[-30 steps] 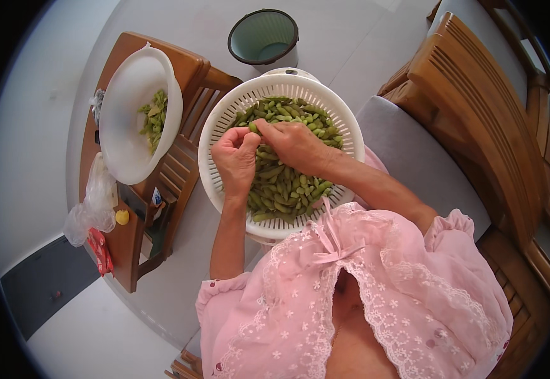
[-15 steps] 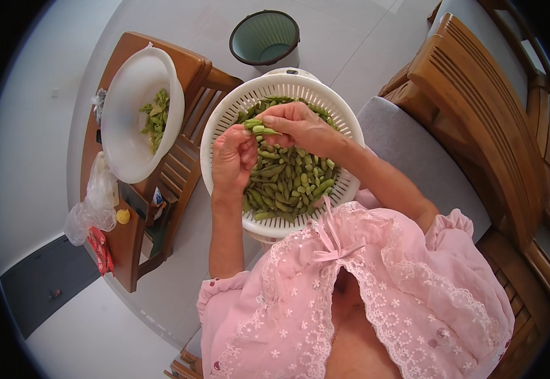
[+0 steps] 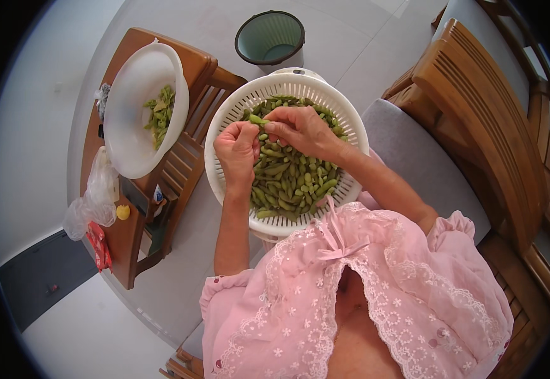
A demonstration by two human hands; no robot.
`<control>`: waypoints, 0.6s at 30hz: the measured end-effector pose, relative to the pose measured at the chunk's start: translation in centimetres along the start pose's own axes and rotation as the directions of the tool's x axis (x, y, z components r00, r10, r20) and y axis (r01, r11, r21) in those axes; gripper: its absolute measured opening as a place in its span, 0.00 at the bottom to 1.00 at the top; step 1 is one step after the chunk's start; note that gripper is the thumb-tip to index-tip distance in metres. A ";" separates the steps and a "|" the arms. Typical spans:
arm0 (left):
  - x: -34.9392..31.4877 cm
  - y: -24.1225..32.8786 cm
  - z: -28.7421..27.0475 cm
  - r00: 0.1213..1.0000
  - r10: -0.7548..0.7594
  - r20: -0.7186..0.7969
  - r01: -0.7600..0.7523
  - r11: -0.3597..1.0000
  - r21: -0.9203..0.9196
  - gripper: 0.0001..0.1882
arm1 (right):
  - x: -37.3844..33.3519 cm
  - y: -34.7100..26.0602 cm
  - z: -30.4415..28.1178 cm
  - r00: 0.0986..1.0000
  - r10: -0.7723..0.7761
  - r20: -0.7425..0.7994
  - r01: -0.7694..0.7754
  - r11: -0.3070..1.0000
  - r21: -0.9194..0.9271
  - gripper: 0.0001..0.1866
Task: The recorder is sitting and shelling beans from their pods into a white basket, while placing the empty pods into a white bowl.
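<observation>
Above a white slotted basket (image 3: 222,126) full of green soybean pods and loose beans (image 3: 292,180), my two hands are close together. A bright green soybean pod (image 3: 258,119) is pinched between them. My left hand (image 3: 237,151) is curled, its thumb and forefinger at the pod's lower left side. From the right, my right hand (image 3: 304,131) grips the pod's other end with bent fingers; its fingertips are partly hidden. Whether the pod is split cannot be made out.
A large white bowl (image 3: 125,117) with some green pods rests tilted on a wooden chair at left. Plastic bags (image 3: 100,183), a yellow item (image 3: 122,212) and a red packet (image 3: 100,245) lie near it. Beyond the basket stands a dark-rimmed bin (image 3: 270,39). Wooden chairs (image 3: 477,120) are at right.
My hands have lowered slightly and closed in on each other. The pod that lay open between my fingers is out of view; a single pod now sticks up between them.
</observation>
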State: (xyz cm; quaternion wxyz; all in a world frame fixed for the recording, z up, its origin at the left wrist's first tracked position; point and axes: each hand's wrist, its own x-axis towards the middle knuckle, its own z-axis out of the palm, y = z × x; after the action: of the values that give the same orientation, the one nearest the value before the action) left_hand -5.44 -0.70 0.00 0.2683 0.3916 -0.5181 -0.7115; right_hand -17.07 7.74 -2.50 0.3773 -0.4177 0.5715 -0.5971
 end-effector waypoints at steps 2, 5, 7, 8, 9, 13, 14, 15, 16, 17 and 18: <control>0.0 -0.1 0.0 1.000 0.007 0.009 -0.007 1.000 0.016 0.05 | 0.1 0.3 -0.2 0.998 0.050 0.024 -0.052 0.993 0.105 0.12; -0.1 0.2 -0.1 0.998 -0.009 0.055 0.008 1.000 0.006 0.04 | 0.1 0.1 -0.5 0.986 0.141 0.093 -0.163 0.942 0.294 0.14; 0.0 0.5 -0.4 0.976 -0.116 0.184 0.148 0.974 -0.170 0.04 | 0.1 -0.2 -0.7 0.974 0.181 0.136 -0.220 0.901 0.374 0.15; 0.1 0.4 -0.4 0.976 -0.114 0.183 0.146 0.975 -0.171 0.04 | 0.0 -0.3 -0.8 0.960 0.224 0.165 -0.276 0.849 0.451 0.15; 0.2 0.4 -0.5 0.965 -0.130 0.227 0.174 0.967 -0.185 0.04 | 0.0 -0.4 -0.9 0.944 0.264 0.198 -0.329 0.787 0.521 0.15; 0.0 0.1 0.2 0.994 -0.013 0.110 -0.001 0.992 0.125 0.04 | 0.1 0.1 -1.0 0.941 0.273 0.198 -0.337 0.796 0.503 0.14; -0.1 0.0 0.9 0.994 -0.015 0.110 0.001 0.992 0.124 0.04 | 0.1 0.0 -0.8 0.969 0.224 0.100 -0.245 0.884 0.397 0.15; -0.3 -0.1 1.9 0.983 0.179 0.042 -0.183 0.970 0.159 0.06 | 0.1 0.0 -0.7 0.987 0.160 0.009 -0.156 0.949 0.275 0.15; -0.4 -0.1 2.4 0.929 0.369 -0.017 -0.358 0.911 0.206 0.08 | 0.1 0.0 -0.6 0.987 0.161 0.011 -0.158 0.948 0.276 0.15; -0.3 -0.2 2.0 0.930 0.368 -0.019 -0.356 0.911 0.207 0.08 | 0.0 -0.1 -0.6 0.996 0.078 -0.041 -0.074 0.993 0.091 0.14; 0.0 -0.3 1.3 0.928 0.367 0.056 -0.368 0.888 0.276 0.08 | -0.1 -0.2 -0.5 0.997 -0.015 -0.076 0.007 0.995 -0.100 0.14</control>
State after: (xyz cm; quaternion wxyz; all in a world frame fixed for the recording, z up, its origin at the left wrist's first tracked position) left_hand -6.49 0.09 -0.11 0.3390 0.3198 -0.6791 -0.5671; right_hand -17.54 8.02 -2.35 0.3305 -0.4158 0.6123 -0.5856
